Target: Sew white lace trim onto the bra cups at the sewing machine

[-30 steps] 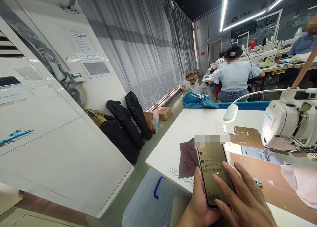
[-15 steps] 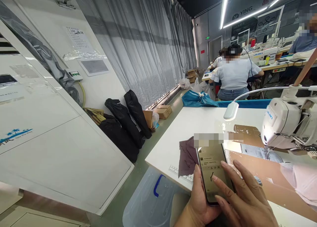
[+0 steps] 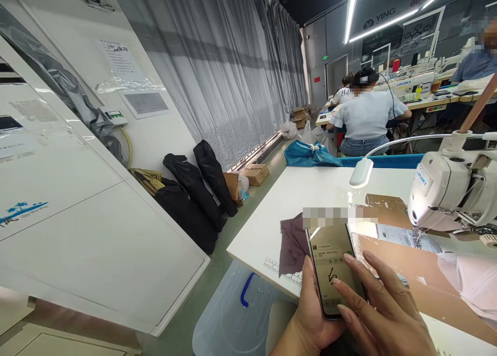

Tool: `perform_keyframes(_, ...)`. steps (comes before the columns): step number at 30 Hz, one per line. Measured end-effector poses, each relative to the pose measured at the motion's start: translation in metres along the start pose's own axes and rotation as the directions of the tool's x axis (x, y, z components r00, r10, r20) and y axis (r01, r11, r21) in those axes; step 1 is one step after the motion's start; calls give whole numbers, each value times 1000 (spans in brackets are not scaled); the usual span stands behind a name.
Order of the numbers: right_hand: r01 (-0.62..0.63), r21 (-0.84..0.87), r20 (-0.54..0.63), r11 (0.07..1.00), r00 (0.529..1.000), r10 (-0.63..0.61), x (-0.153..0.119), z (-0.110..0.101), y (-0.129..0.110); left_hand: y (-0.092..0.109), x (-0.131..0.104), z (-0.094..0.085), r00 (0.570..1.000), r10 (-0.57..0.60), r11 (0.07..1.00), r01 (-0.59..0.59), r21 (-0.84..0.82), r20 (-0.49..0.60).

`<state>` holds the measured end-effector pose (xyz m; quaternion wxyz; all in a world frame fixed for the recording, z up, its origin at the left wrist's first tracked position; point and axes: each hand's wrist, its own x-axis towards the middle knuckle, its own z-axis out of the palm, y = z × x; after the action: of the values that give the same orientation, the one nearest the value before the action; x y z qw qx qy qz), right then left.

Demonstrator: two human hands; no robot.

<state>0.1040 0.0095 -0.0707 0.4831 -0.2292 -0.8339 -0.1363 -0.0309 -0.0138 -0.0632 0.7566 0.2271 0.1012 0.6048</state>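
Observation:
A smartphone (image 3: 330, 247) rests upright in my left hand (image 3: 310, 314), whose thumb lies along the phone's left edge. Over the lower right of the screen is my right hand (image 3: 392, 304), fingers spread, with a fingertip at a dark handwritten stroke on the display. Behind the phone, a piece of dark purple fabric (image 3: 291, 245) lies on the white sewing table (image 3: 264, 226), beside a printed ruler scale. To the right stands a white sewing machine (image 3: 435, 190), its needle area lit. Light pink fabric (image 3: 473, 278) lies near it.
A clear plastic bin (image 3: 229, 309) with a blue handle stands below the table's left edge. A lamp (image 3: 361, 172) on a bendable arm hangs over the table. Black bags (image 3: 186, 211) and cardboard boxes (image 3: 256, 174) line the floor. Co-workers (image 3: 365, 113) sit at machines beyond.
The handwritten mark on the phone screen has grown from a short stroke into a fuller character. Both hands keep nearly the same place; the view has shifted very slightly.

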Motion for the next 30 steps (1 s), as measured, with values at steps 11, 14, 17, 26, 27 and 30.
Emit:
perform_keyframes(11, -18, 16, -11, 1000, 1000, 18, 1, 0, 1, -1, 0, -2, 1000, -18, 1000, 18, 9, -14)
perform_keyframes(14, 62, 33, -1, 998, 998, -62, 2, -1, -1, 1, 0, -1, 1000, -23, 1000, 23, 15, 7)
perform_keyframes(17, 68, 60, -20, 996, 998, -67, 2, -4, -1, 1, 1, 0, 999, -25, 999, 24, 32, 26)
perform_keyframes(26, -38, 40, -62, 998, 997, 41, 4, -9, 1, -3, 1, -2, 997, -23, 1000, 23, -11, 70)
perform_keyframes(27, -40, 32, -62, 999, 997, 42, 5, -8, 1, -3, 1, -2, 997, -22, 1000, 23, -17, 71)
perform_keyframes(30, -59, -4, -71, 998, 996, 59, 4, -5, 1, -4, 1, -2, 997, -27, 999, 29, -17, 70)
